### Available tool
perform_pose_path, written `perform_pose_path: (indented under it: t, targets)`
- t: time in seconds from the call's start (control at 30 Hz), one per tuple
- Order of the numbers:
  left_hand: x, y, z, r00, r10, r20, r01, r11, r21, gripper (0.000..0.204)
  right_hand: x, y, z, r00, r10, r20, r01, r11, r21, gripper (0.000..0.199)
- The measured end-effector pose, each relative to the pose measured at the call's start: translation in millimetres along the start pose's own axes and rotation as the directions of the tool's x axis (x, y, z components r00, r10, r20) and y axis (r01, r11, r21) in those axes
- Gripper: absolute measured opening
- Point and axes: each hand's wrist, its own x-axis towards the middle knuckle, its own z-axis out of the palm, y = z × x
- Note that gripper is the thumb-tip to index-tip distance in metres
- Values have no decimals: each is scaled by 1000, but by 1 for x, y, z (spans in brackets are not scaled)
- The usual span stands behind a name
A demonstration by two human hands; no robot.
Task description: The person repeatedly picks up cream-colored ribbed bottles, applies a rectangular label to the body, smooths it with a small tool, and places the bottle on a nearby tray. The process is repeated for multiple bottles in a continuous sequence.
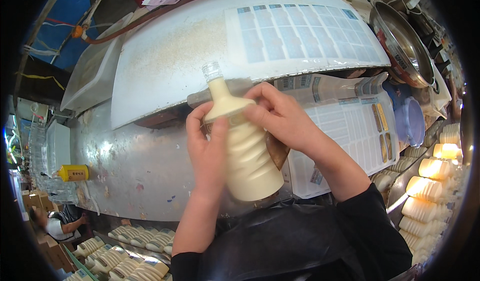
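Both hands grip one cream-filled ribbed bottle (247, 151) — left hand (207, 146) wrapped around its body, right hand (280, 118) pinching its shoulder — label sheets (345, 136) at 3 o'clock, no label visibly on yet.

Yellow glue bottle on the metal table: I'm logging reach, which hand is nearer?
Left. The left hand, gripping the cream bottle, lies closer to the yellow glue bottle; the right hand is farther right.

A shiny metal table (135, 166) holds a small yellow bottle (73, 172), a big white board (200, 51) and sheets of stickers (350, 131) on the right side
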Motion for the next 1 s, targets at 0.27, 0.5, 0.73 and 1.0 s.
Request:
perform_pose_path:
  t: [0.27,0.5,0.73,1.0]
  targets:
    - [-2,1,-1,993,115,-26,-107,970,221,40,-2,-8,3,998,-29,-48,24,994,-106,31]
    - [-1,2,0,966,257,-4,-238,903,357,34,-3,0,-1,1000,-12,-3,13,998,67,24]
    - [2,-4,-3,982,187,-21,-181,968,177,27,-3,-3,1,1000,-21,-7,22,998,58,25]
    - [3,1,-2,996,80,-34,-75,991,108,27,-3,-5,6,998,-19,-67,16,999,-38,34]
